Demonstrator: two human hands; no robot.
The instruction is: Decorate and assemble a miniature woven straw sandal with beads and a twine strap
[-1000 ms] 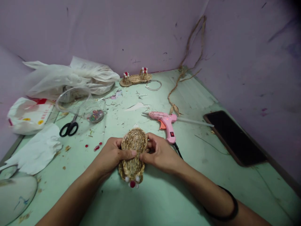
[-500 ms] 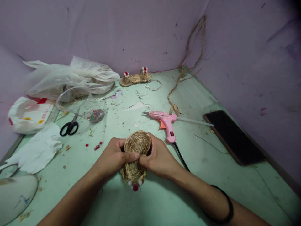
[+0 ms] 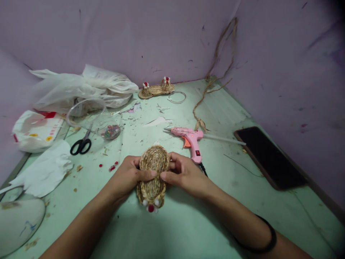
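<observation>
Between my two hands is a small woven straw slipper [image 3: 154, 160], made of coiled braid, with a red bead and white beads at its near end. My left hand [image 3: 131, 176] grips its left edge, thumb lying across the narrow middle. From the right, my right hand [image 3: 185, 175] pinches the other edge, its thumb tip close to the left thumb. The fingers beneath the slipper are partly hidden. Just beyond my right hand lies a pink glue gun [image 3: 190, 138] with a glue stick in its back.
Black-handled scissors [image 3: 81, 145], a clear container of beads [image 3: 110, 132] and loose red beads [image 3: 113, 166] lie left. A similar beaded slipper [image 3: 156, 91] and a wire ring [image 3: 176, 97] sit at the back. Braided cord [image 3: 205, 95] leans on the wall; a phone [image 3: 269, 158] lies right.
The slipper and both hands have shifted slightly left and away from me. My right hand's fingers have loosened a little, showing more of the slipper's middle.
</observation>
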